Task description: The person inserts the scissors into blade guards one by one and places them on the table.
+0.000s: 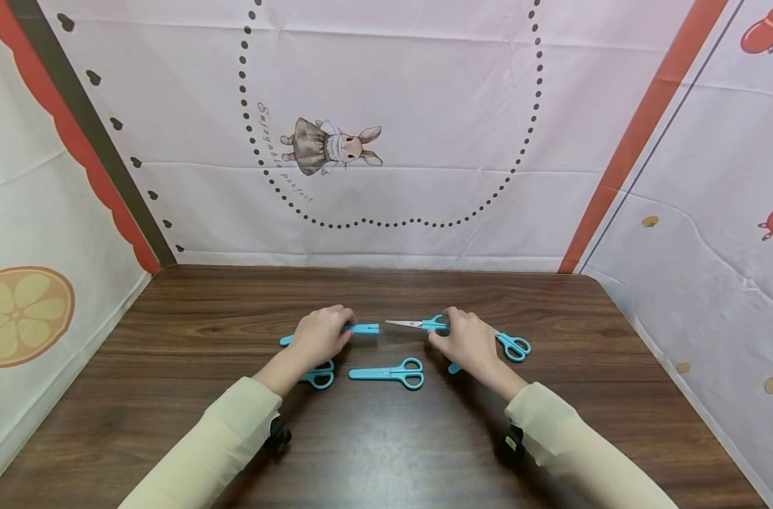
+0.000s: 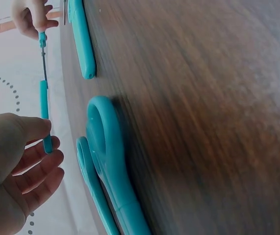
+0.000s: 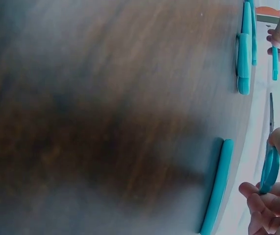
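Observation:
My left hand [image 1: 322,334] pinches a blue scissors sheath [image 1: 365,329] between thumb and fingers, its end facing right. My right hand [image 1: 467,341] grips a pair of scissors [image 1: 434,323] by the blue handles, with bare metal blades [image 3: 271,112] pointing left. In the head and right wrist views, a small gap separates the blade tip from the sheath end. Beneath my left wrist lies another pair of blue scissors [image 2: 111,156], partly hidden in the head view. Around my right hand are a blue handle [image 1: 515,347] with a little metal showing and a blue rounded end [image 1: 455,368].
A sheathed pair of blue scissors [image 1: 389,372] lies on the wooden table [image 1: 386,445], between the hands and nearer me. Behind the table hangs a printed white cloth [image 1: 424,141], with more cloth along both sides.

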{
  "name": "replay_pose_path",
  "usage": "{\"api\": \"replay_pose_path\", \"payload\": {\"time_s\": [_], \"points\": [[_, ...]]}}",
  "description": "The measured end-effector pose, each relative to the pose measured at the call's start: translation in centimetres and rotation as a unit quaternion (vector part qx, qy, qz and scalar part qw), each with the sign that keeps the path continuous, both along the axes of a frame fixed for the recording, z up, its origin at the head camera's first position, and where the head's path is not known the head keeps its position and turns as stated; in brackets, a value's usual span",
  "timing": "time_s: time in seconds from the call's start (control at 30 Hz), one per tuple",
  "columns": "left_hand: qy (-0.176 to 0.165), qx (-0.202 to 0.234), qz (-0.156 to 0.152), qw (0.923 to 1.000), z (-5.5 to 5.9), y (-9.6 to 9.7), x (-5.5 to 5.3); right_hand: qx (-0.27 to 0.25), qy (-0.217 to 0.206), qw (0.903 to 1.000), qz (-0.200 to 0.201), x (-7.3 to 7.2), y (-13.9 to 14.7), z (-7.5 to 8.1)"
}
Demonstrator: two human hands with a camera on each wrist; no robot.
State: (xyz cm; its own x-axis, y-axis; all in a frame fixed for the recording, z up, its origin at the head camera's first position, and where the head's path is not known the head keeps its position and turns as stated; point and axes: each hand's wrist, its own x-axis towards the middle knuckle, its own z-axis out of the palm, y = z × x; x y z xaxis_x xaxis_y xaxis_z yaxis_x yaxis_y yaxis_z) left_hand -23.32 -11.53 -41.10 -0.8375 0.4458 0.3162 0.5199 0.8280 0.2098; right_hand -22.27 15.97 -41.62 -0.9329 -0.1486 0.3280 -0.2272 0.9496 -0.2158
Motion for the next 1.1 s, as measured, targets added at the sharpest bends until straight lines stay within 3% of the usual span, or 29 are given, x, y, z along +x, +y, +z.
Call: {"api": "replay_pose_path", "payload": {"time_s": [0.2, 0.6, 1.1], "points": [[-0.001, 0.006, 0.004, 1.0, 0.0, -0.4, 0.0, -0.002, 0.016, 0.9998, 0.014, 0.2, -0.2, -0.1], [0.003, 0.021, 0.014, 0.9997, -0.2, -0.5, 0.1, -0.012, 0.007, 0.9999, 0.008, 0.5, -0.9, -0.2], [-0.005, 0.012, 0.011, 0.9999, -0.5, -0.4, 0.0, -0.006, 0.024, 0.9996, 0.013, 0.5, -1.1, -0.2]]}}
